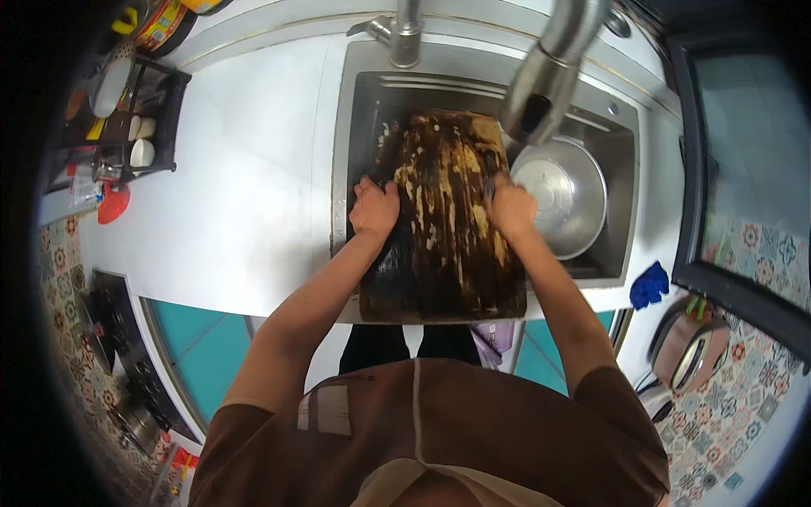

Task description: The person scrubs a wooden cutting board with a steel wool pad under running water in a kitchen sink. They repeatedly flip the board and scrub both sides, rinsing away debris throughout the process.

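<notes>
A worn wooden cutting board (448, 215), stained dark brown with pale streaks, slants across the sink, its near end over the counter's front edge. Its upper surface looks wet along the lower left. My left hand (375, 208) grips the board's left edge, thumb towards the board. On the right edge, my right hand (512, 206) is closed around a small grey tool (490, 187), mostly covered by the fingers and slightly blurred; its kind cannot be made out. Pale crumbs lie near the board's upper left.
The stainless steel sink (364, 95) holds a metal bowl (573, 196) right of the board. A pull-down faucet (545, 95) hangs over it; another tap (405, 38) stands behind. A blue cloth (649, 285) lies at right, below an open window frame (687, 190). A dark rack (171, 120) stands left.
</notes>
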Action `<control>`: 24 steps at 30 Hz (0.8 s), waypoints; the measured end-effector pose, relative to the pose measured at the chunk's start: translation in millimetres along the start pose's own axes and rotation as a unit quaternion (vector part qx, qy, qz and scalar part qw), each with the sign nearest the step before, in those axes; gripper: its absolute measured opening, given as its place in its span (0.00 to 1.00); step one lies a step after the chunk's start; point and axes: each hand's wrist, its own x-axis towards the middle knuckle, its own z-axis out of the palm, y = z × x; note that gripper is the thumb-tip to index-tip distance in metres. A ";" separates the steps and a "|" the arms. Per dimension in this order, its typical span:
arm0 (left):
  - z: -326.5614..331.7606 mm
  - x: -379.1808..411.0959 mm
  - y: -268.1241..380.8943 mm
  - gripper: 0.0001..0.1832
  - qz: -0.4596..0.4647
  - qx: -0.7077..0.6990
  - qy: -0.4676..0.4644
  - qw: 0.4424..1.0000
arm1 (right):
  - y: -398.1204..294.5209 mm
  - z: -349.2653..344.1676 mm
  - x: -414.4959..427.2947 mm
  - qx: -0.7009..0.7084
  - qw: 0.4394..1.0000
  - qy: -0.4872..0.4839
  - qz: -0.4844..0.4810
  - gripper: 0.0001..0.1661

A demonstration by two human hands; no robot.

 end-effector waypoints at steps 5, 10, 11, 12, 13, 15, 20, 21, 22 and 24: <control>-4.4 -0.7 3.6 0.29 0.019 -0.019 0.018 0.999 | 3.2 -36.6 -121.0 0.100 0.994 -0.040 0.007 0.24; 10.0 11.0 -4.3 0.32 0.161 0.007 0.049 0.986 | 43.8 -42.9 -118.2 0.804 0.506 -0.044 0.308 0.22; 10.0 1.0 4.4 0.29 0.283 0.083 0.084 0.952 | 52.1 -49.8 -120.2 0.880 0.372 -0.046 0.292 0.21; 10.6 -5.2 24.2 0.28 0.359 0.065 0.078 0.928 | 66.3 -36.1 -122.7 0.944 0.249 -0.076 0.203 0.19; 13.4 -11.1 41.4 0.26 0.427 0.047 0.070 0.900 | 68.1 -37.3 -126.6 0.952 0.223 -0.073 0.198 0.19; 24.7 -15.8 87.1 0.24 0.400 -0.037 -0.071 0.913 | 67.6 -45.4 -132.4 0.965 0.173 -0.065 0.186 0.19; 100.2 12.8 179.7 0.23 0.448 0.118 -0.079 0.883 | 86.0 -42.7 -159.6 0.980 0.106 -0.055 0.158 0.21; 114.7 15.1 199.1 0.23 0.449 0.149 -0.097 0.876 | 92.7 -42.0 -171.7 0.986 0.097 -0.039 0.129 0.20; 131.1 19.1 212.6 0.22 0.422 0.137 -0.122 0.888 | 100.4 -43.2 -184.4 0.985 0.084 -0.028 0.146 0.21; 160.1 32.1 229.1 0.22 0.405 0.183 -0.143 0.884 | 117.2 -39.1 -211.2 0.976 0.087 0.011 0.198 0.20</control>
